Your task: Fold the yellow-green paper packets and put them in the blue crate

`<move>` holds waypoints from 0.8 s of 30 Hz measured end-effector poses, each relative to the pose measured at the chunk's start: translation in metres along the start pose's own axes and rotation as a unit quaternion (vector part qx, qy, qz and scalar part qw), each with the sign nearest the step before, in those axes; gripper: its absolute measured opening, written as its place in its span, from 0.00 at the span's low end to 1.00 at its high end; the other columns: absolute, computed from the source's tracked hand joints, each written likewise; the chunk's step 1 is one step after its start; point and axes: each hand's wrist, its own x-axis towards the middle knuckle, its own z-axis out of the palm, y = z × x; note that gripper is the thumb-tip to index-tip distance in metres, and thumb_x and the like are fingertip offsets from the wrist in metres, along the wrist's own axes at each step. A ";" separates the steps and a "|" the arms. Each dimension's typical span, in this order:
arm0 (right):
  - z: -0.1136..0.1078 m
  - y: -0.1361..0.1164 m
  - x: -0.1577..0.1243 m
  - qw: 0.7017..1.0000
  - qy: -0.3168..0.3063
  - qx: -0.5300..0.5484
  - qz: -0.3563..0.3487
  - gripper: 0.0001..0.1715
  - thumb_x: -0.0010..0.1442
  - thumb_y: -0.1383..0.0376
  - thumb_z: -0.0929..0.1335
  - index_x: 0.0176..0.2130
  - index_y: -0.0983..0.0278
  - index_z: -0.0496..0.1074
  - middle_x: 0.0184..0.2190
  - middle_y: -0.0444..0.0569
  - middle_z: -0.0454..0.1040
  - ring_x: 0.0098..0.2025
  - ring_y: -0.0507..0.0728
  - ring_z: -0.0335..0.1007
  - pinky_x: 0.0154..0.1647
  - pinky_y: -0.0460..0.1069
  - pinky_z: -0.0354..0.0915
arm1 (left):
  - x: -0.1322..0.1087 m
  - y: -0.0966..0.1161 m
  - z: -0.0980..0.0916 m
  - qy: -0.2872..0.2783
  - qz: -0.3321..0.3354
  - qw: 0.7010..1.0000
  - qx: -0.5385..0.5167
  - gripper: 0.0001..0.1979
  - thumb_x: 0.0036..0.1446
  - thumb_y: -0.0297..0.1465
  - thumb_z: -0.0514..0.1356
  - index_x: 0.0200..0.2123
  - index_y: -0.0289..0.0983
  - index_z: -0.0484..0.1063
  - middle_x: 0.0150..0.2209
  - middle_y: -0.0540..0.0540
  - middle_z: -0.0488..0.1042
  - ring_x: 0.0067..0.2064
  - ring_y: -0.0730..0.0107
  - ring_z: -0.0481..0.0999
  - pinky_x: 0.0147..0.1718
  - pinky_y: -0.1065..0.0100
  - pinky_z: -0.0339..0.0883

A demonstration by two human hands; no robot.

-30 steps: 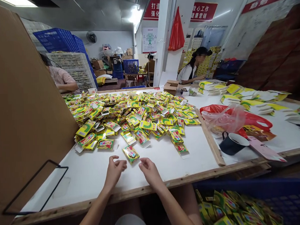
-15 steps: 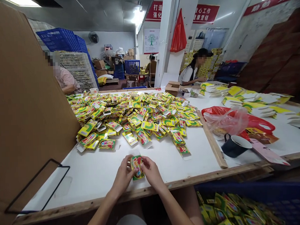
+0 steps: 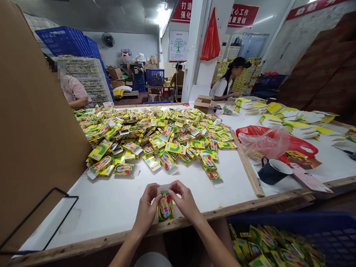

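Both my hands hold one small yellow and green carton (image 3: 165,206) upright over the near edge of the white table (image 3: 110,206). My left hand (image 3: 147,210) grips its left side and my right hand (image 3: 184,203) its right side, with the fingertips pinching the white flap at its top. A large heap of the same flat cartons (image 3: 154,136) covers the middle of the table beyond my hands.
A tall brown cardboard sheet (image 3: 28,127) stands at the left. A blue crate of cartons (image 3: 287,246) sits low at the right. A dark mug (image 3: 271,171) and red plastic bag (image 3: 271,140) lie past a wooden strip (image 3: 247,166). Other people sit at the table's far side.
One second ago my hands lay empty beside a flat carton on the table. They picked it up, turned it upright and drew it toward me; my fingers now pinch its top flap.
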 end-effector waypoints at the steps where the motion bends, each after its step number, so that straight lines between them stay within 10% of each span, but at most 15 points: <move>1: 0.001 0.000 0.000 1.000 0.003 0.013 0.000 0.09 0.58 0.67 0.63 0.41 0.66 0.65 0.33 0.47 0.70 0.37 0.52 0.68 0.40 0.47 0.65 | 0.000 0.000 0.001 0.007 -0.003 1.000 -0.017 0.15 0.59 0.33 0.55 0.48 0.37 0.60 0.43 0.44 0.71 0.43 0.68 0.72 0.43 0.66 0.66; 24: 0.011 -0.010 -0.012 0.999 -0.022 0.021 0.034 0.07 0.57 0.66 0.65 0.35 0.67 0.71 0.32 0.47 0.73 0.35 0.53 0.69 0.38 0.46 0.65 | -0.011 0.007 0.001 0.007 0.002 0.999 0.045 0.11 0.57 0.36 0.57 0.36 0.35 0.73 0.39 0.44 0.72 0.43 0.66 0.72 0.43 0.67 0.66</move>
